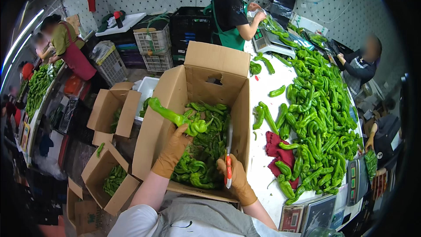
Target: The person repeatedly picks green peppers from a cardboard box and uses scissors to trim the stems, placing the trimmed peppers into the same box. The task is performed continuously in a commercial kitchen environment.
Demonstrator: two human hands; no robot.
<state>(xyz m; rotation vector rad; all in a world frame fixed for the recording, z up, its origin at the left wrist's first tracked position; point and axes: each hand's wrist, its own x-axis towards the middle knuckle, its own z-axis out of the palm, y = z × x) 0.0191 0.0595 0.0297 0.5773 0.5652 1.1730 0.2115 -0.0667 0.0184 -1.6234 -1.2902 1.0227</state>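
My left hand [175,148], in a brown glove, grips long green peppers [174,115] above a large open cardboard box [161,105]. One of them is straight and a paler, curled one lies against it. In my right hand [238,181], gloved the same way, is a cutting tool with a red-and-white handle [228,171] and a long metal blade pointing away from me. Whether it is a knife or closed scissors cannot be told. Below both hands, more green peppers [197,171] lie inside the box, some darker and wrinkled.
At right, a white table [263,151] bears a big heap of green peppers [315,115], a dark red cloth [276,153] and scales [274,44]. Smaller cardboard boxes [110,177] stand at left. A person in a green apron [230,16] works beyond the box; other people are around.
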